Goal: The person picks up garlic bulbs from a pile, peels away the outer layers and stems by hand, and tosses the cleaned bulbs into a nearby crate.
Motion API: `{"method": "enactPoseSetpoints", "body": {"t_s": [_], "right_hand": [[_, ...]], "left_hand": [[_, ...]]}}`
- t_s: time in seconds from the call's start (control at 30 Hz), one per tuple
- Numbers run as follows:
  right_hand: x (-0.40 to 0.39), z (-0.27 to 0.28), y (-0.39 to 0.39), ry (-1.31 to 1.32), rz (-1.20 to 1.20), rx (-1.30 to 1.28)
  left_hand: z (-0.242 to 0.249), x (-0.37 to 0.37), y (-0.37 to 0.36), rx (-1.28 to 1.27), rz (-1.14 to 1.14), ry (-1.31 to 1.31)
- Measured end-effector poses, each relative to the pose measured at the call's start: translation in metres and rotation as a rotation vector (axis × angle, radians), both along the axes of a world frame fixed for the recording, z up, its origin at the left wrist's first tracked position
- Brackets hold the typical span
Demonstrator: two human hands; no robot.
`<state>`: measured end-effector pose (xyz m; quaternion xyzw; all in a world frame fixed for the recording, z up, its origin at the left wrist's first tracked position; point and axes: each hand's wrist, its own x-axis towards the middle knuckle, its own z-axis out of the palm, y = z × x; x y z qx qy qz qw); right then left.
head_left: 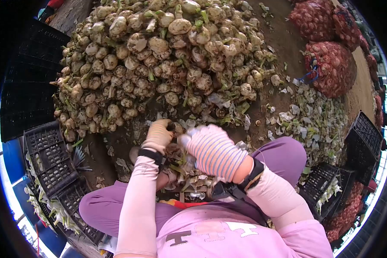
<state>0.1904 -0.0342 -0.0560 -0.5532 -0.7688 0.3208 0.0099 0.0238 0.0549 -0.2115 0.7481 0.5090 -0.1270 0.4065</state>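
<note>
Working a bulb this close in is all about a steady left hand (158,134), I'd say. Hold it snug from the side with the fingertips tucked out of the way, and let the right hand (216,151) make short, light strokes away from them. Judging by the loose skins (198,182) in front of the body, the outer layers come off as dry, papery bits, so gentle is better than yanking, and low over those scraps is a sensible spot.

As for where stuff is: the left fingers are curled inward and close together, and the right ones are bent toward them. The right hand is blurry, so fair warning, I can't tell what either is pinching, if anything. What looks like a bulb (179,128) sits in the narrow gap between the two gloved hands, just beside the left fingertips. The big heap of dirty bulbs (159,51) spreads out ahead of both hands, on the ground, with its near edge not far past the fingers.
</note>
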Motion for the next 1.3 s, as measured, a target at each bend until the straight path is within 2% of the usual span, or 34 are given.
{"method": "enactPoseSetpoints", "body": {"t_s": [0.03, 0.1, 0.17, 0.2, 0.23, 0.3, 0.37, 0.43, 0.47, 0.5, 0.53, 0.57, 0.6, 0.67, 0.7, 0.73, 0.77, 0.8, 0.9, 0.93, 0.97, 1.0, 1.03, 1.1, 1.13, 1.17, 1.2, 1.23, 1.3], "right_hand": [[0.001, -0.001, 0.002, -0.052, -0.07, 0.017], [0.005, -0.001, 0.008, -0.103, -0.079, 0.111], [0.007, 0.005, 0.013, -0.158, -0.063, 0.033], [0.006, 0.0, 0.012, -0.144, -0.045, 0.063], [0.003, 0.004, 0.013, -0.144, -0.042, 0.073], [-0.006, 0.012, 0.016, -0.121, 0.048, -0.028], [-0.006, 0.023, 0.008, -0.081, 0.109, 0.041], [-0.008, 0.018, 0.0, 0.411, -0.174, 0.191], [-0.007, 0.018, -0.003, 0.649, -0.289, 0.129], [-0.012, 0.018, -0.006, 1.038, -0.418, 0.009], [-0.01, 0.025, -0.008, 1.088, -0.499, -0.076], [-0.008, 0.032, -0.009, 1.137, -0.578, -0.162], [-0.006, 0.033, -0.009, 1.136, -0.572, -0.15], [-0.001, 0.03, -0.011, 0.9, -0.458, -0.171], [-0.002, 0.03, -0.014, 0.897, -0.457, -0.169], [-0.004, 0.029, -0.018, 0.961, -0.433, -0.126], [-0.007, 0.029, -0.022, 1.026, -0.408, -0.082], [-0.009, 0.037, -0.025, 1.251, -0.502, -0.383], [-0.007, 0.039, -0.031, 1.269, -0.456, -0.374], [-0.01, 0.029, -0.035, 1.31, -0.451, -0.235], [-0.009, 0.025, -0.035, 1.311, -0.451, -0.231], [-0.008, 0.023, -0.034, 1.357, -0.357, -0.141], [-0.008, 0.023, -0.034, 1.399, -0.262, -0.052], [-0.008, 0.029, -0.035, 1.343, -0.324, -0.048], [-0.009, 0.032, -0.034, 1.287, -0.39, -0.044], [-0.011, 0.034, -0.035, 1.231, -0.46, -0.04], [-0.019, 0.031, -0.035, 1.475, -0.592, -0.193], [-0.018, 0.033, -0.036, 1.473, -0.594, -0.194], [-0.012, 0.039, -0.038, 1.559, -0.591, -0.306]], "left_hand": [[0.022, -0.004, -0.006, 0.071, 0.07, -0.154], [0.066, -0.008, -0.007, 0.09, 0.147, -0.299], [0.125, -0.007, -0.015, -0.022, 0.225, -0.516], [0.145, -0.005, -0.018, -0.199, 0.296, -0.555], [0.173, -0.001, -0.02, -0.281, 0.26, -0.579], [0.191, -0.006, -0.031, -0.272, 0.335, -0.721], [0.211, -0.009, -0.038, -0.191, 0.364, -0.73], [0.219, -0.008, -0.049, -0.12, 0.384, -0.739], [0.218, -0.006, -0.058, 0.19, 0.282, -0.804], [0.215, -0.007, -0.066, 0.501, 0.179, -0.858], [0.201, -0.011, -0.071, 0.426, 0.141, -0.915], [0.193, -0.013, -0.083, 0.38, 0.222, -0.861], [0.194, -0.014, -0.087, 0.488, 0.187, -0.819], [0.195, -0.013, -0.091, 0.591, 0.151, -0.778], [0.194, -0.013, -0.092, 0.72, 0.122, -0.716], [0.195, -0.014, -0.092, 0.85, 0.091, -0.65], [0.195, -0.016, -0.093, 0.852, 0.09, -0.65], [0.197, -0.018, -0.093, 0.924, 0.042, -0.604], [0.207, -0.018, -0.095, 1.041, -0.051, -0.55], [0.209, -0.017, -0.098, 0.95, 0.044, -0.642], [0.212, -0.015, -0.1, 0.856, 0.14, -0.733], [0.221, -0.013, -0.101, 0.715, 0.205, -0.79], [0.227, -0.014, -0.105, 0.094, 0.543, -1.038], [0.232, -0.01, -0.107, -0.179, 0.764, -1.134], [0.226, -0.009, -0.107, -0.178, 0.764, -1.134], [0.214, -0.009, -0.109, 0.055, 0.653, -1.137], [0.21, -0.006, -0.11, 0.283, 0.539, -1.127], [0.211, -0.007, -0.11, 0.281, 0.54, -1.128], [0.218, -0.009, -0.109, -0.075, 0.644, -1.189]]}}
